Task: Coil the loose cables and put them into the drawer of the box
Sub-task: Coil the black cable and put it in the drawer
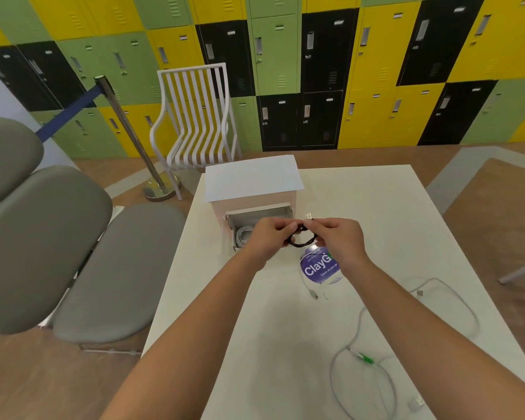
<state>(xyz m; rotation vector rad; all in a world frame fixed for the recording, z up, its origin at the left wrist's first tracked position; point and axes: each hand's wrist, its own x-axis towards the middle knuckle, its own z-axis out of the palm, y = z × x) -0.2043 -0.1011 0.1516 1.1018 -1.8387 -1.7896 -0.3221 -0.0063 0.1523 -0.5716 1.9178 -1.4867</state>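
Observation:
Both hands hold a small coil of black cable (300, 240) just in front of the white box (252, 183). My left hand (269, 237) grips the coil's left side. My right hand (337, 237) pinches its right side, and a silver USB plug (308, 215) sticks up between them. The box's drawer (240, 221) stands pulled out, with a coiled white cable (242, 234) lying inside. Two loose white cables lie on the white table (270, 313): one looping at the right (464, 301), another with a green connector (365, 357) at the near right.
A round purple sticker (315, 268) lies on the table under my hands, with a short white plug end (314, 294) just below it. Grey padded seats (73, 253) stand left of the table. A white slatted chair (194, 122), a stanchion post (134, 140) and coloured lockers stand behind.

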